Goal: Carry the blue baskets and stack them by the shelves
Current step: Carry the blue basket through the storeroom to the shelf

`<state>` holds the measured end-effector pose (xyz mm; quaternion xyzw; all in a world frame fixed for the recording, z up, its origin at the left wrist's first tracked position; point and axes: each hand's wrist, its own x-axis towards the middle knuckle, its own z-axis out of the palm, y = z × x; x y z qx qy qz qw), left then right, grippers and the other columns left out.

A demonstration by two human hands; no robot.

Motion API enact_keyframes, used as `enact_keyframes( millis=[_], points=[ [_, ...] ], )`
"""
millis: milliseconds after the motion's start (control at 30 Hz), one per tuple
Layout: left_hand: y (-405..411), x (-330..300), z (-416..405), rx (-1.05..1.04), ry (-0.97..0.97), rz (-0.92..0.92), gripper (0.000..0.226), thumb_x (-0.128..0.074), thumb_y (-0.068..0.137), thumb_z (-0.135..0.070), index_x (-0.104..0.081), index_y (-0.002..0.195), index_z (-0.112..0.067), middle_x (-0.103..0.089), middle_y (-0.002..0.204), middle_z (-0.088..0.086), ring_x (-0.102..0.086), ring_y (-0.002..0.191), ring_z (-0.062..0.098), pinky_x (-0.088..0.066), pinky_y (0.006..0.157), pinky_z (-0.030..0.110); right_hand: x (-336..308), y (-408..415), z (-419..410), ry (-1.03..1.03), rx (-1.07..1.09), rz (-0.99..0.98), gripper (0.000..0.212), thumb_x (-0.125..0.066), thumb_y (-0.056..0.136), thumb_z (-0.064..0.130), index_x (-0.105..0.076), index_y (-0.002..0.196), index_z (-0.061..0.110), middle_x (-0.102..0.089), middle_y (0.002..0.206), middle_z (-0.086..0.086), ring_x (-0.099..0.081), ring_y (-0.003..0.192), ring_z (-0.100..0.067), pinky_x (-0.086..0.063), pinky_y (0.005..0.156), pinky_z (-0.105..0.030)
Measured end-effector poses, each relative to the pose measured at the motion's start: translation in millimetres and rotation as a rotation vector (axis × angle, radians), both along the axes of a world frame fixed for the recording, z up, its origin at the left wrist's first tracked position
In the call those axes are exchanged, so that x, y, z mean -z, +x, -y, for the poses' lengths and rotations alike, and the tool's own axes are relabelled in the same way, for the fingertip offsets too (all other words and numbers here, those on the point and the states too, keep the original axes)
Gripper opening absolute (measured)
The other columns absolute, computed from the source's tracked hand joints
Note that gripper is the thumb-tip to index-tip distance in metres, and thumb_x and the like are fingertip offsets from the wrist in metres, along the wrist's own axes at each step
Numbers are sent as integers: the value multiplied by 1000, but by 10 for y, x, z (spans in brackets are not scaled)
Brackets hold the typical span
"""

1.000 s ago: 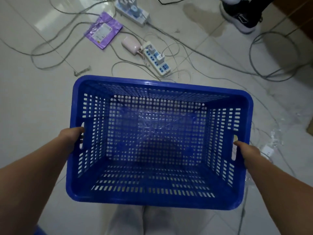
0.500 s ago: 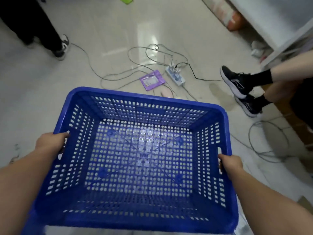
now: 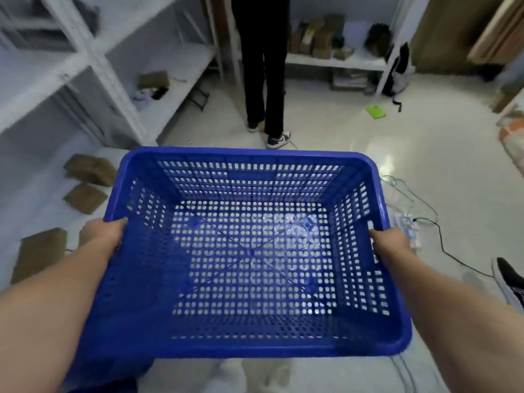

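Observation:
An empty blue perforated basket (image 3: pixel 249 163) fills the middle of the head view, held level in the air in front of me. My left hand (image 3: pixel 100 236) grips its left side wall at the handle slot. On the opposite wall my right hand (image 3: pixel 391 243) holds the handle slot. White metal shelves (image 3: pixel 93 66) rise at the upper left, close to the basket's far left corner. More white shelving (image 3: pixel 337 62) runs along the back wall.
A person in black trousers (image 3: pixel 263 80) stands straight ahead by the back shelving. Brown cardboard packets (image 3: pixel 85 194) lie on the low shelf at left. Cables and a power strip (image 3: pixel 408 228) lie on the floor at right, beside a black shoe (image 3: pixel 507 282). A green item (image 3: pixel 375 111) lies further back.
My view has swung up and to the left, from the cable-strewn floor to the shelves and a standing person. Both hands kept their hold on the basket.

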<state>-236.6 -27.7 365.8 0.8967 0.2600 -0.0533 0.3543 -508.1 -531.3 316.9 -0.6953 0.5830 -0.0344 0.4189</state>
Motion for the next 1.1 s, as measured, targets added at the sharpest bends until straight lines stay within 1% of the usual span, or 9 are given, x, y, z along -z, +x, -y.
enact_keyframes(
  millis=[133, 300, 400, 567, 667, 733, 833, 933, 1100],
  points=[
    [-225, -475, -912, -184, -4, 92, 24, -70, 70, -31, -62, 64, -9, -58, 49, 10, -52, 40, 26, -38, 29, 19, -559, 772, -534, -29, -218, 89, 32, -63, 73, 40, -59, 83, 10, -60, 67, -8, -59, 58, -26, -44, 52, -28],
    [-487, -841, -1810, -354, -26, 97, 23, -70, 65, -29, -62, 62, -7, -61, 56, 13, -57, 47, 27, -49, 52, 30, -1095, 1480, -1256, -65, -425, 149, 31, -62, 74, 34, -60, 87, 6, -59, 66, -8, -58, 56, -25, -41, 46, -25],
    [-614, -883, -2314, -446, -43, 115, 26, -70, 66, -30, -60, 62, -6, -60, 54, 14, -56, 45, 28, -47, 48, 27, -1332, 1847, -1697, -112, -530, 149, 32, -58, 74, 32, -60, 91, 5, -60, 69, -11, -59, 58, -27, -42, 48, -26],
    [-741, -908, -3038, -570, -101, 104, 31, -74, 66, -31, -60, 66, -3, -60, 54, 16, -56, 44, 28, -49, 50, 30, -1629, 2310, -2423, -205, -620, 151, 42, -60, 78, 37, -60, 103, 4, -64, 91, -19, -65, 86, -39, -53, 71, -43],
    [-693, -969, -3474, -606, -130, 102, 40, -72, 68, -31, -67, 85, 5, -59, 56, 18, -54, 45, 29, -50, 52, 34, -1778, 2557, -2863, -264, -726, 133, 44, -57, 79, 38, -59, 107, 4, -64, 94, -18, -65, 87, -39, -53, 71, -41],
    [-617, -1006, -3732, -606, -142, 100, 44, -70, 71, -27, -67, 97, 8, -63, 67, 24, -60, 52, 37, -54, 54, 43, -1844, 2765, -3107, -290, -778, 134, 44, -57, 80, 38, -59, 109, 4, -65, 102, -19, -64, 92, -38, -53, 77, -42],
    [-544, -1062, -3994, -598, -78, 59, 40, -67, 75, -23, -66, 96, 11, -68, 83, 32, -66, 66, 44, -55, 66, 60, -1910, 3072, -3428, -322, -836, 105, 43, -57, 82, 36, -60, 108, 2, -65, 104, -20, -64, 93, -38, -52, 79, -41],
    [-517, -1103, -4147, -614, -2, 24, 32, -64, 78, -20, -66, 87, 11, -65, 67, 26, -61, 53, 35, -58, 61, 54, -1919, 3429, -3684, -313, -898, 87, 36, -55, 82, 28, -63, 103, 0, -67, 99, -21, -66, 88, -37, -51, 73, -39],
    [-409, -1109, -4238, -640, 86, -94, 20, -58, 78, -13, -60, 71, 6, -61, 54, 21, -59, 45, 32, -50, 44, 30, -1733, 4117, -4069, -320, -1000, 70, 34, -55, 82, 24, -61, 107, 1, -68, 102, -23, -66, 93, -38, -53, 81, -44]
  ],
)
